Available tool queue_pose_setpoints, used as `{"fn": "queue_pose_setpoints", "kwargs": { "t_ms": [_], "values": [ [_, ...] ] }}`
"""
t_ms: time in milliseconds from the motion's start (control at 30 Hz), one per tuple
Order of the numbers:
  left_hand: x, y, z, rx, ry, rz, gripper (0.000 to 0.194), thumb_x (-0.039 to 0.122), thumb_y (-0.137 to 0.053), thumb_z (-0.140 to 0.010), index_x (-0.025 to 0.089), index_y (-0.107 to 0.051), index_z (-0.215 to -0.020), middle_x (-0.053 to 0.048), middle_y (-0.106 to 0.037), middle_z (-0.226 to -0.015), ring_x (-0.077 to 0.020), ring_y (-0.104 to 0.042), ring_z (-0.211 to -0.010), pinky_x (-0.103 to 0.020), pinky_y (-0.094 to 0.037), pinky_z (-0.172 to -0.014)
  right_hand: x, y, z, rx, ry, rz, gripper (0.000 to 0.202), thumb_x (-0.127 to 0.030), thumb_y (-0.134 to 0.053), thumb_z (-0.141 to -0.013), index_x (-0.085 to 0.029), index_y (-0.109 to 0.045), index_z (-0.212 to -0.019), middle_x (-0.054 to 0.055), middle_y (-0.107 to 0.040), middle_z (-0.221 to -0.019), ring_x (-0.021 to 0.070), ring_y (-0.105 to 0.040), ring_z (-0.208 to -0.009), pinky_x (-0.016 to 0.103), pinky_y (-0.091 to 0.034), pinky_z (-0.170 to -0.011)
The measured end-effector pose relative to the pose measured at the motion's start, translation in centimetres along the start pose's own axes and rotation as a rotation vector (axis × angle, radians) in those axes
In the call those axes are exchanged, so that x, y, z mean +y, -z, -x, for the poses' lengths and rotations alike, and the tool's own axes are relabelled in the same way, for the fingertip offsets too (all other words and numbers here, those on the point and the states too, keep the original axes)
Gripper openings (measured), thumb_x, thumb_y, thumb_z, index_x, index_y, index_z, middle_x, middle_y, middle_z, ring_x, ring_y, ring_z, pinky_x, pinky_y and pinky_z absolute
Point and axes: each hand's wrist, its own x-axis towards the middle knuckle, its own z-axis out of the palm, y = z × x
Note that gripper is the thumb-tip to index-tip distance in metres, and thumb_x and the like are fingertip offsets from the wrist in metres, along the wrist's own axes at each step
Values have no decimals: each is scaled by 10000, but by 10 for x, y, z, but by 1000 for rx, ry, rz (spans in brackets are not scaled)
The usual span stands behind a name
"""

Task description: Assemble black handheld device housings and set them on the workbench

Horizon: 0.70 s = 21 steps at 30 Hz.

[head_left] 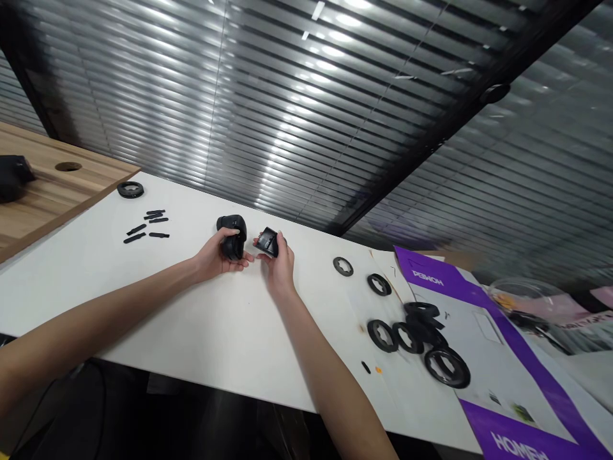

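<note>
My left hand (218,255) is closed round a rounded black plastic housing (233,233), its thumb along the near side and the fingers beneath. In my right hand (279,265) is a smaller, squarish black plastic piece (267,241) with a hollow side turned toward me, gripped between thumb and fingers. The two parts are apart, a short gap between them, just above the white table (230,338). What kind of device they belong to, I cannot tell.
Several slim black strips (149,225) and a black ring (130,189) lie at left. More black rings (383,335) are spread at right, beside a purple and white printed sheet (479,345). A small orange bit (378,370) lies near them. Slatted blinds (268,115) stand behind the table.
</note>
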Motion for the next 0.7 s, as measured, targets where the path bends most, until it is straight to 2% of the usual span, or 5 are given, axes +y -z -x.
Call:
{"fn": "queue_pose_setpoints", "kwargs": {
  "t_ms": [167,300,467,600,700],
  "values": [
    [0,5,-2,-54,-31,65,336,411,-528,-922,153,-581,-715,-145,-683,-678,-122,-482,-451,-246,-449,-485,1,1,0,-31,-9,22,480,-609,-719,-853,-131,-768,-872,98,-783,-794,139,-613,-513,273,-503,-496],
    [0,7,-3,-105,-26,80,313,422,-559,-893,157,-582,-728,-116,-670,-679,-108,-431,-432,-249,-412,-459,-1,1,1,-36,-24,28,473,-607,-721,-840,-137,-768,-865,88,-780,-776,128,-573,-464,285,-502,-494],
    [0,9,-2,-102,-23,62,255,373,-595,-869,129,-659,-905,-140,-742,-808,-143,-552,-495,-272,-502,-541,-2,0,1,-27,-35,16,430,-572,-758,-817,-146,-763,-867,90,-782,-793,142,-609,-516,285,-506,-515],
    [-1,10,-2,-125,-21,7,356,356,-570,-861,91,-683,-1071,-189,-776,-947,-208,-683,-636,-295,-548,-617,-2,0,2,-25,-35,7,432,-569,-799,-780,-152,-760,-886,87,-781,-798,168,-658,-609,268,-488,-506],
    [-1,10,-2,-135,-24,1,430,351,-569,-820,73,-683,-1127,-192,-774,-961,-233,-706,-669,-304,-541,-609,-1,1,2,-36,-27,7,436,-578,-809,-766,-156,-754,-859,75,-777,-781,162,-649,-599,267,-490,-507]
  ]
}}
